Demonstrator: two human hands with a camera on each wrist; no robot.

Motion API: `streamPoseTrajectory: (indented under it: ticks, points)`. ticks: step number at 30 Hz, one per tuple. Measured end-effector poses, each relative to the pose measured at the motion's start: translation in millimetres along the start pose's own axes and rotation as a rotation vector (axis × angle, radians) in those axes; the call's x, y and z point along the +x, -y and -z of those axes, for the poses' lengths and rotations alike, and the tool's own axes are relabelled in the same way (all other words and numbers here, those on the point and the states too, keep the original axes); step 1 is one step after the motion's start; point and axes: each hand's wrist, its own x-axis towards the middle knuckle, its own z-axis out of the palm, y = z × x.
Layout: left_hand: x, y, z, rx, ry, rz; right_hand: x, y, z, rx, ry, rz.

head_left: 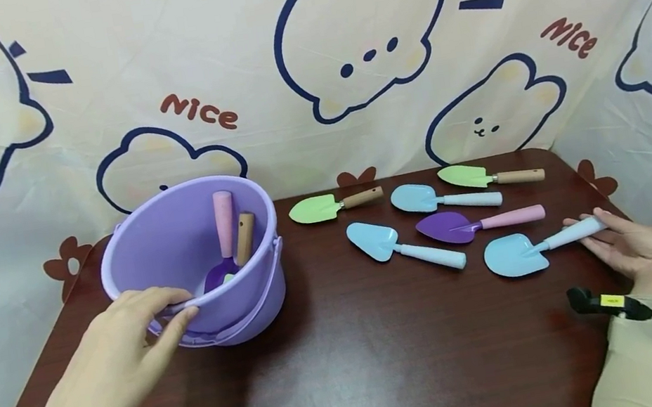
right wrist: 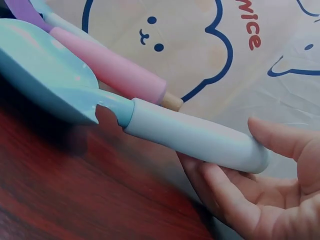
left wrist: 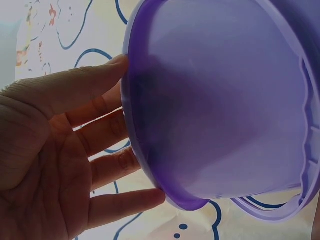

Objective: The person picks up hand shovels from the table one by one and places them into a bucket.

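My left hand (head_left: 121,350) pinches the near rim of a purple bucket (head_left: 247,308), thumb outside and fingers at the edge. Inside it stand a purple trowel with a pink handle (head_left: 225,223) and a tool with a wooden handle (head_left: 245,239), whose blade is mostly hidden. At the right, my right hand (head_left: 640,246) holds the handle end of a light blue hand shovel (head_left: 515,255), thumb on one side and fingers beneath. In the right wrist view the handle (right wrist: 192,137) slants down into that hand, and the blade is close over the table.
Behind the held shovel lie a purple trowel with a pink handle (head_left: 448,228), a blue trowel (head_left: 373,240), another blue shovel (head_left: 415,198) and two green ones with wooden handles, one left (head_left: 314,209), one right (head_left: 464,176). A printed cloth (head_left: 250,45) hangs behind the brown table (head_left: 390,364).
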Motion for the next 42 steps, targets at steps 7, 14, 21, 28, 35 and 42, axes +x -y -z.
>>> streamPoseTrajectory:
  ticks: [7,14,21,28,35,42]
  points:
    - [0.4,-0.2,0.4,-0.003,-0.001,-0.001,12.2,9.7,-3.4,0.064,0.104,-0.132]
    - [-0.1,-0.7,-0.2,-0.011,0.012,0.010,13.0,3.6,-17.6,0.053,0.028,-0.108]
    - [0.4,0.3,-0.5,0.003,-0.005,-0.008,15.4,1.0,-22.0,0.105,-0.018,-0.078]
    - [0.2,1.6,-1.5,0.005,-0.032,-0.021,21.4,-5.5,-31.0,0.190,-0.071,-0.019]
    - [-0.7,1.8,-1.0,0.006,-0.014,-0.002,26.5,-7.0,-36.7,0.305,-0.044,-0.043]
    - [-0.8,1.2,-0.8,-0.001,-0.008,0.005,26.7,-8.0,-39.2,0.339,-0.032,-0.038]
